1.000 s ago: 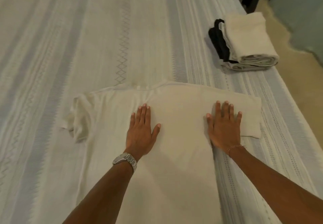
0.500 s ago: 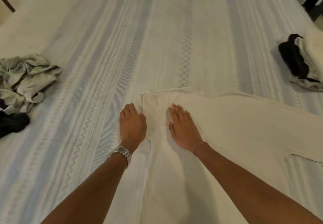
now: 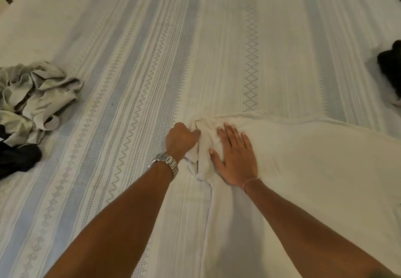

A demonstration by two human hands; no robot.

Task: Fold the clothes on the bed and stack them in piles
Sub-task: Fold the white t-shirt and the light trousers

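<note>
- Crumpled clothes [image 3: 32, 99]: a grey-green heap with a dark garment [image 3: 15, 160] at its near edge lies at the far left of the bed [image 3: 134, 60], well apart from both hands; not yet folded.
- Left hand [image 3: 182, 139]: fingers curled into a fist on the bunched left sleeve [image 3: 196, 147] of the cream shirt [image 3: 314, 169]; the grip sits at the shirt's extreme left end; a metal watch [image 3: 166, 164] is on this wrist.
- Right hand [image 3: 235, 158]: fingers straight and spread, palm flat on the shirt just beside the left hand; it pins the cloth at the shoulder; a thin bracelet [image 3: 251, 182] is on this wrist.
- Governing relation: the shirt body lies to the right of both hands and runs toward the person; its long axis follows the right forearm toward the lower frame edge; the sleeve projects left of that axis.
- Judgement: the left hand is the nearer to the sleeve and already holds it; the coming fold probably carries the sleeve rightward over the body, with the flat right hand marking the crease line.
- Folded pile [image 3: 390, 69]: a dark item shows at the right edge of the bed, well apart from the hands, cut off by the frame; its make-up cannot be told.
</note>
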